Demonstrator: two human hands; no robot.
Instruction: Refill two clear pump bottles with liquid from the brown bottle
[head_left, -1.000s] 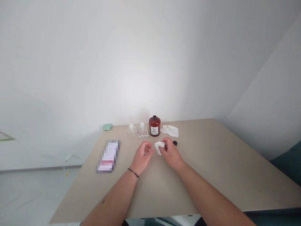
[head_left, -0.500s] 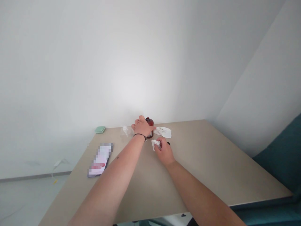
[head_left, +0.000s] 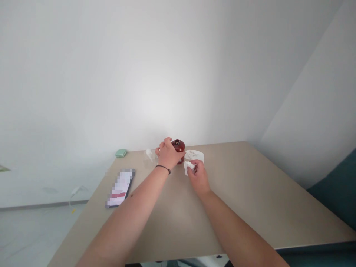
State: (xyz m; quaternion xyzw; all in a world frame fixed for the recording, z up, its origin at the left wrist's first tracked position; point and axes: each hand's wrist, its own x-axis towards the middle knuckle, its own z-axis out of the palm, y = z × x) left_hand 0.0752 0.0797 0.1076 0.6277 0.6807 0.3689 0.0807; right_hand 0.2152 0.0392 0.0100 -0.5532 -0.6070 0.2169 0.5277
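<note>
A reddish-brown bottle (head_left: pixel 178 147) with an uncapped mouth stands near the wall end of the table. My left hand (head_left: pixel 167 155) is curled round its left side, thumb across the front; the far fingers are partly hidden. Just right of the bottle, my right hand (head_left: pixel 199 177) pinches a crumpled white tissue (head_left: pixel 187 168), close to the bottle's lower side. Behind that hand lies a flat, marked white tissue (head_left: pixel 197 154). To the left of my left hand is a clear plastic container (head_left: pixel 149 157) with something white in it.
A phone (head_left: pixel 120 187) with a blurred screen lies at the left on the beige table (head_left: pixel 178 222). A small green box (head_left: pixel 121 153) sits at the back left corner. The wall (head_left: pixel 178 74) rises right behind the table's far edge.
The bottle has shifted slightly right and its mouth shows more. My right hand with the tissue has moved up and right, closer to the bottle. The black object beside it no longer shows.
</note>
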